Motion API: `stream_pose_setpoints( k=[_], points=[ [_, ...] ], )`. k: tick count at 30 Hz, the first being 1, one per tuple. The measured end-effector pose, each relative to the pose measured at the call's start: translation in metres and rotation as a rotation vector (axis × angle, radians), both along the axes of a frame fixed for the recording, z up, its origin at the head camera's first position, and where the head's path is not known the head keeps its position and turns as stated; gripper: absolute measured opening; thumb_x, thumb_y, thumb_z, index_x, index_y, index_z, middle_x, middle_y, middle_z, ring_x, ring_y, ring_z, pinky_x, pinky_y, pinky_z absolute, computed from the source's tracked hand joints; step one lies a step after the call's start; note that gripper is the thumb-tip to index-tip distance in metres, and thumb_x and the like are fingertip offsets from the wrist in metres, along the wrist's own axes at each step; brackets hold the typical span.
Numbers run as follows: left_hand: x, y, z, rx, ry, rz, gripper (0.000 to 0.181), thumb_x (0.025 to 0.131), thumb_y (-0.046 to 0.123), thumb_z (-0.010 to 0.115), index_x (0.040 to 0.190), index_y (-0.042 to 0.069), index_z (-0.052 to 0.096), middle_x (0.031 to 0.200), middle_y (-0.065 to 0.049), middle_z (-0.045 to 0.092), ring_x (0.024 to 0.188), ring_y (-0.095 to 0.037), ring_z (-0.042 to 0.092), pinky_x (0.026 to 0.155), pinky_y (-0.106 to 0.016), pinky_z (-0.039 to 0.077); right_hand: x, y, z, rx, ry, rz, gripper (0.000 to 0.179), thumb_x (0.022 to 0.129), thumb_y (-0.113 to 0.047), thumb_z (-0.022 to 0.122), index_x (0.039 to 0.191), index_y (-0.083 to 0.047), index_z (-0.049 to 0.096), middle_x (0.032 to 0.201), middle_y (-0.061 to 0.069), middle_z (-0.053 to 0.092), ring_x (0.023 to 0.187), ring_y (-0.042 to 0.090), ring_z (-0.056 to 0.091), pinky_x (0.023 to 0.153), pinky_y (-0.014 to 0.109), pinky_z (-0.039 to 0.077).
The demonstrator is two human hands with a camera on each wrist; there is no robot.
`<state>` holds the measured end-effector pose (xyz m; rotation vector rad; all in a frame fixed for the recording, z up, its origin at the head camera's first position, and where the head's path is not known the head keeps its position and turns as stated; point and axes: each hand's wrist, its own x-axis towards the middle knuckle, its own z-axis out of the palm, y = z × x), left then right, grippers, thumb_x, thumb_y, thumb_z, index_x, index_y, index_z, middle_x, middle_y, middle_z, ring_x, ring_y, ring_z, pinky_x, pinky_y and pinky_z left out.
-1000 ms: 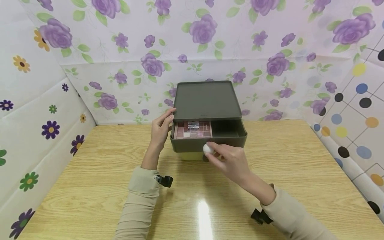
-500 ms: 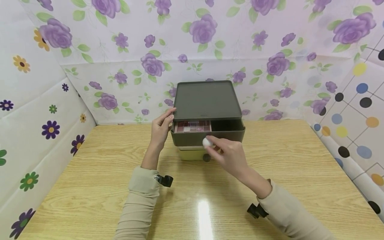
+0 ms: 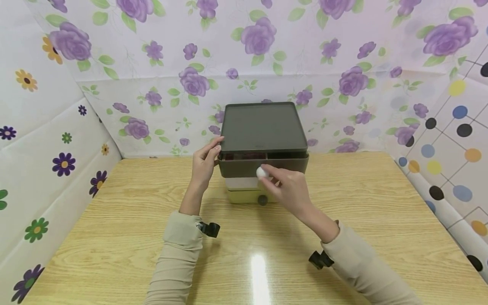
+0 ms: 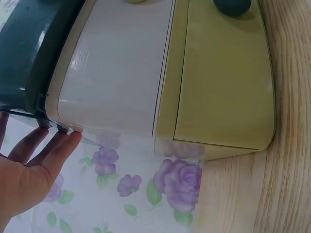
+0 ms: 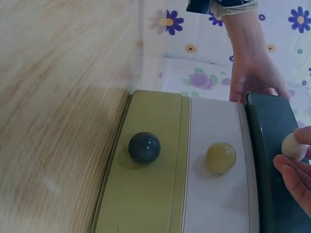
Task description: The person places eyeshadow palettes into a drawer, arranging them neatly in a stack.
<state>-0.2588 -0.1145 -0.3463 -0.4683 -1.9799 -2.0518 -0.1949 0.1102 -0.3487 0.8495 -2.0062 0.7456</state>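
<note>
A small drawer cabinet (image 3: 263,127) with a dark green-grey top stands at the back of the table. Its dark top drawer (image 3: 238,168) is pulled out slightly, with a narrow gap showing its divided inside; a reddish edge shows in the left compartment. Thumb and fingers of my right hand (image 3: 290,190) pinch the round white knob (image 3: 261,172) on that drawer's front. My left hand (image 3: 203,163) rests its fingers against the cabinet's left side near the top. In the left wrist view, this left hand (image 4: 29,177) touches the side with extended fingers.
Below sit a white drawer (image 4: 112,68) with a yellowish knob (image 5: 221,158) and a yellow-green drawer (image 4: 223,82) with a dark knob (image 5: 144,147). Flowered cloth (image 3: 152,110) hangs behind the cabinet. The wooden table (image 3: 133,203) extends in front and to both sides.
The dark top drawer has slid back into the cabinet, with my right hand moving along on its knob. The palette inside is now mostly hidden. My left hand has stayed in place.
</note>
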Motion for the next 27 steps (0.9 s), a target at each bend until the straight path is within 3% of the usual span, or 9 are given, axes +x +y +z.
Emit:
stream_pose_setpoints(
  k=[8, 15, 20, 24, 27],
  points=[
    [0.001, 0.002, 0.002, 0.021, -0.01, -0.003, 0.037, 0.091, 0.014, 0.047, 0.124, -0.001, 0.055, 0.135, -0.007, 0.047, 0.116, -0.021, 0.049, 0.089, -0.051, 0.041, -0.01, 0.0, 0.001, 0.006, -0.021, -0.026, 0.025, 0.073, -0.007, 0.074, 0.096, 0.002, 0.068, 0.067, 0.009, 0.067, 0.049, 0.013, 0.059, 0.044, 0.025, 0.046],
    [0.0, 0.003, 0.002, 0.037, -0.01, -0.006, 0.037, 0.091, 0.013, 0.046, 0.123, -0.003, 0.054, 0.136, -0.011, 0.045, 0.104, -0.021, 0.054, 0.088, -0.049, 0.042, -0.018, 0.0, 0.0, -0.025, -0.025, -0.025, 0.023, 0.074, -0.007, 0.074, 0.095, 0.001, 0.069, 0.067, 0.008, 0.067, 0.049, 0.014, 0.06, 0.043, 0.025, 0.045],
    [0.002, 0.001, 0.001, 0.023, -0.008, -0.031, 0.038, 0.093, 0.015, 0.046, 0.128, -0.001, 0.051, 0.138, -0.01, 0.042, 0.112, -0.022, 0.05, 0.089, -0.047, 0.042, -0.018, 0.002, 0.0, -0.025, -0.05, -0.018, 0.024, 0.075, -0.009, 0.074, 0.096, 0.001, 0.069, 0.069, 0.008, 0.068, 0.051, 0.014, 0.061, 0.046, 0.026, 0.047],
    [0.01, -0.008, -0.002, -0.04, 0.01, -0.086, 0.045, 0.096, 0.019, 0.043, 0.138, 0.004, 0.037, 0.141, -0.012, 0.038, 0.123, -0.026, 0.041, 0.093, -0.046, 0.039, -0.008, 0.018, 0.003, -0.042, -0.076, -0.035, 0.029, 0.073, -0.011, 0.075, 0.098, 0.002, 0.068, 0.073, 0.011, 0.068, 0.054, 0.017, 0.062, 0.048, 0.027, 0.049],
    [0.018, -0.021, -0.004, -0.167, 0.035, -0.061, 0.051, 0.097, 0.023, 0.041, 0.144, 0.008, 0.026, 0.143, -0.012, 0.033, 0.128, -0.029, 0.035, 0.097, -0.048, 0.035, 0.0, 0.041, 0.005, -0.036, -0.074, -0.079, 0.033, 0.071, -0.012, 0.076, 0.1, 0.002, 0.067, 0.076, 0.014, 0.068, 0.058, 0.02, 0.063, 0.048, 0.028, 0.05]
  ],
)
